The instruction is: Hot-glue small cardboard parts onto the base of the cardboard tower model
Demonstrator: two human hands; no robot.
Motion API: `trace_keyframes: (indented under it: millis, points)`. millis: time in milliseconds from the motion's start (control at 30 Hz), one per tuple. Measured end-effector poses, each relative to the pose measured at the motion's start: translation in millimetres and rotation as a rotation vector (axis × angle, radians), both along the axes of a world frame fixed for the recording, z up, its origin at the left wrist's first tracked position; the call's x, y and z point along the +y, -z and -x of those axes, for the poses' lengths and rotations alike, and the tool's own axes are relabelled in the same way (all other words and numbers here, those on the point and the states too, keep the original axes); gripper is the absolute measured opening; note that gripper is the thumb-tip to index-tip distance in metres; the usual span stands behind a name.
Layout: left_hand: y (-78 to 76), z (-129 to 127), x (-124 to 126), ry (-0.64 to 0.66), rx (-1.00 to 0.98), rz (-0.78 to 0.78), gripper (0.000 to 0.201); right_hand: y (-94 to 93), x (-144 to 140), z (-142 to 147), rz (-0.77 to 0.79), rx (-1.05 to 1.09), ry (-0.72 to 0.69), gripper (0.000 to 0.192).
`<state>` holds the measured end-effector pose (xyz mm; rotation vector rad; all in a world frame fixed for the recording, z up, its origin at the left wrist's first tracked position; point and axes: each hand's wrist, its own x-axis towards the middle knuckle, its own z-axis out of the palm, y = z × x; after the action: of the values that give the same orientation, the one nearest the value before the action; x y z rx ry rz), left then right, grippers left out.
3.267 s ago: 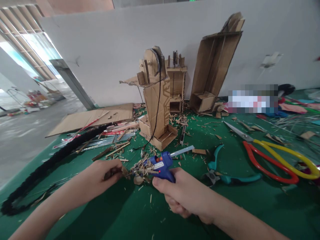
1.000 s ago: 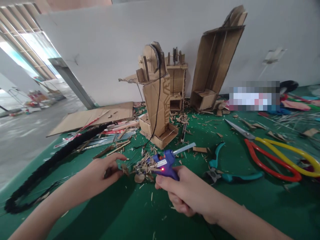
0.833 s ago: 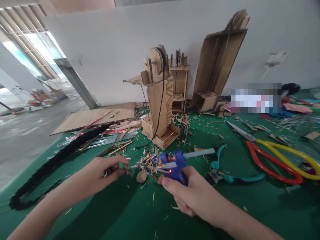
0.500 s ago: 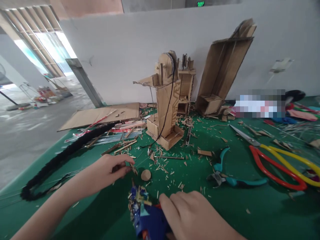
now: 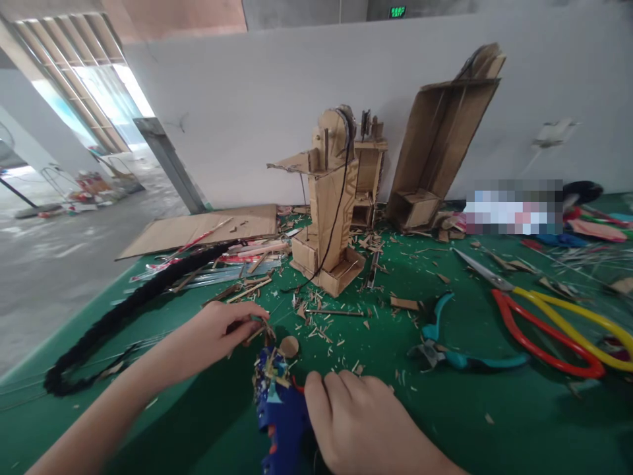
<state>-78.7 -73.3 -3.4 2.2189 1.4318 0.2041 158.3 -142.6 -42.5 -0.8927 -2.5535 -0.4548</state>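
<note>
— Where is the glue gun (image 5: 281, 422)?
— Low and near, gripped in the right hand (image 5: 363, 429). Its long axis runs away from the person, the scrap-caked nozzle aimed at the left hand (image 5: 217, 333), which lies just up and left of the tip.
— And that hand?
— Pinched shut on a small cardboard bit (image 5: 260, 332), I think; it's tiny. A cardboard disc (image 5: 289, 346) lies beside it on the table (image 5: 494, 422).
— Changed?
— Seconds ago the gun lay sideways, farther out; now it's drawn in and turned.
</note>
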Motion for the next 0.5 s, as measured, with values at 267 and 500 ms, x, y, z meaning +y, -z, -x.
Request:
trace_keyframes:
  millis: [267, 500]
  points:
    - [2.2, -14, 8, 0.006, -0.029, -0.035, 0.029, 5.7, 4, -11, -0.035, 0.0, 0.057, 0.019]
    - [9.3, -21, 2, 0.005, -0.044, 0.016, 0.029, 4.1, -2, -26, -0.054, -0.021, 0.059, 0.021]
